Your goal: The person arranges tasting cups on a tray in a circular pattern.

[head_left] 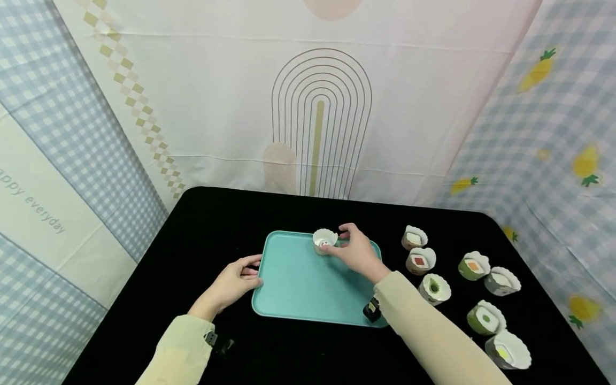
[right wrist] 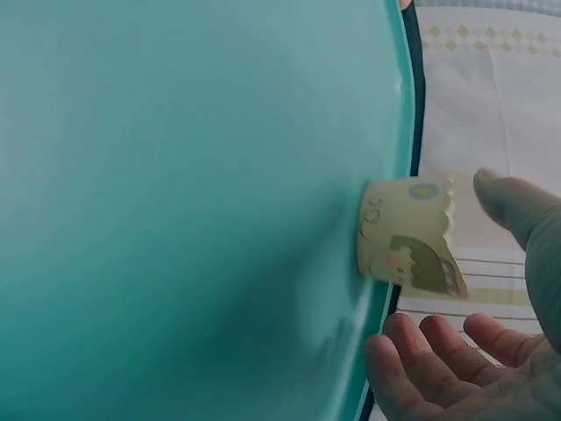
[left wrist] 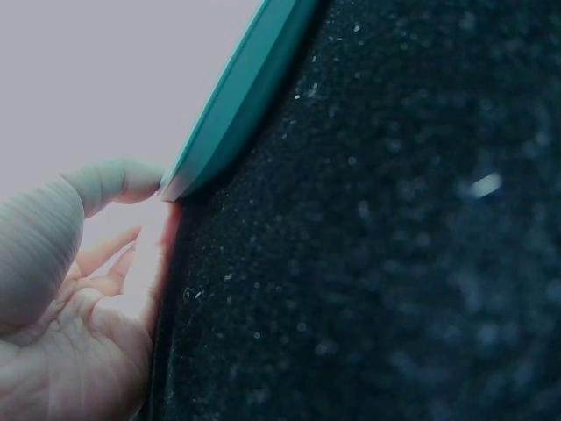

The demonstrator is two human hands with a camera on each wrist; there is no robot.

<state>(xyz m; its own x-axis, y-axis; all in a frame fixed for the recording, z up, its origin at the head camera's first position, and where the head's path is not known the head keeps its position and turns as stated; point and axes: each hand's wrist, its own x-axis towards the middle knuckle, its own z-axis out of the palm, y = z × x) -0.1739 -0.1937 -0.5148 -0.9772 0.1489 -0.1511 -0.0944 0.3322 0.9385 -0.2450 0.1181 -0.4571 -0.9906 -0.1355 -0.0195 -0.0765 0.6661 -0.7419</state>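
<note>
A light turquoise tray (head_left: 298, 289) lies on the black table. My left hand (head_left: 234, 283) pinches its left edge; in the left wrist view the thumb (left wrist: 118, 180) meets the tray's rim (left wrist: 232, 105) with a finger beneath. Near the tray's back edge stands a paper baking cup (head_left: 320, 236) with a scalloped rim, something small and white with a reddish spot inside it. My right hand (head_left: 358, 254) hovers around the cup, thumb and fingers spread. From the right wrist, a gap shows between that hand (right wrist: 491, 360) and the printed cup (right wrist: 408, 232).
Right of the tray stand several similar cups, among them one with a red square (head_left: 421, 261), one with a green ring (head_left: 434, 289), one with an orange square (head_left: 474, 266) and one with a yellow piece (head_left: 508, 349). A patterned white cloth (head_left: 216, 107) hangs behind the table.
</note>
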